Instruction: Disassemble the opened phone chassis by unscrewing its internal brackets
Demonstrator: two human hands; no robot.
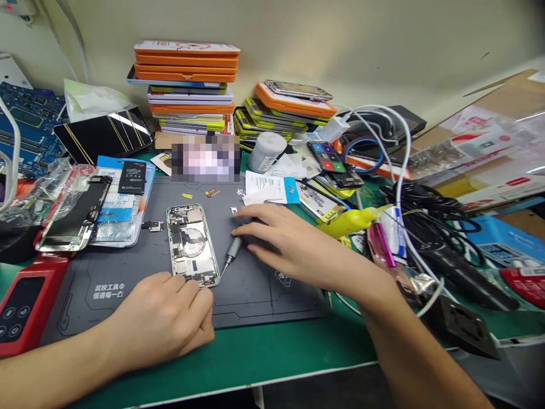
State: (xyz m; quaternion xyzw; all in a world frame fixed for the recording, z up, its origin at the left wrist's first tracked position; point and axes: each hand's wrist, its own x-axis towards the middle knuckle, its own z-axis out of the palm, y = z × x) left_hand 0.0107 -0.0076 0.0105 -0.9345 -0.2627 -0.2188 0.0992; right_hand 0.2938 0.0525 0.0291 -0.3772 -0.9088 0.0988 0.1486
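An opened phone (199, 257) lies on the dark grey work mat (272, 309), its inner boards and a round coil showing. My left hand (170, 312) rests at the phone's lower edge with fingers curled in; whatever is inside them, if anything, is hidden. Over the mat to the right of the phone, my right hand (281, 236) has its fingers stretched and apart. Just by its fingertips is a grey screwdriver (233, 251), its thin tip beside the phone's lower right corner. The screwdriver's upper end is hidden near the fingers. A small silvery part (233, 211) lies near the index finger.
Left are a removed phone screen (76, 213), a black battery (132, 178) and a red device (32, 304). Stacked orange cases (187, 68) stand behind. Right are a yellow bottle (349, 222), tangled black cables (438, 233) and a white cable (402, 153).
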